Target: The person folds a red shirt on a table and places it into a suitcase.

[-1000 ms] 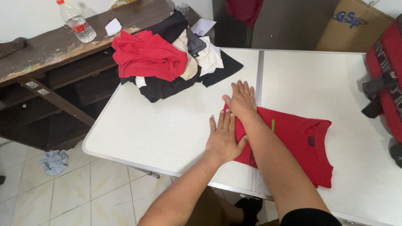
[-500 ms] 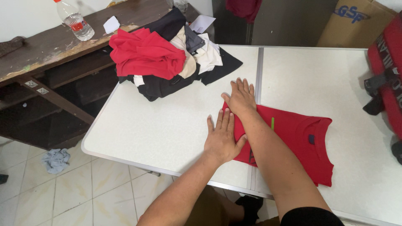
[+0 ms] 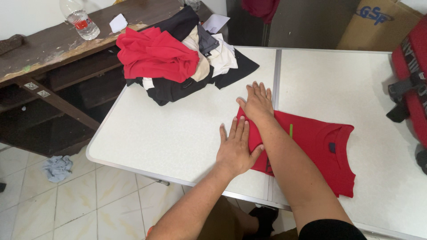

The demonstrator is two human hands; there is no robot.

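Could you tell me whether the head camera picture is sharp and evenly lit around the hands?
Head view: sharp across the left hand, right hand and red shirt; soft, even light on the white table, only faint shadows beside the hands, no glare; slight wide-angle bending at the edges.

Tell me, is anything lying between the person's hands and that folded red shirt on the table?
Nothing visible does. The left hand and the right hand both lie flat, palms down, on the left end of the red shirt, touching it. The pile of clothes sits apart, farther back on the white table.
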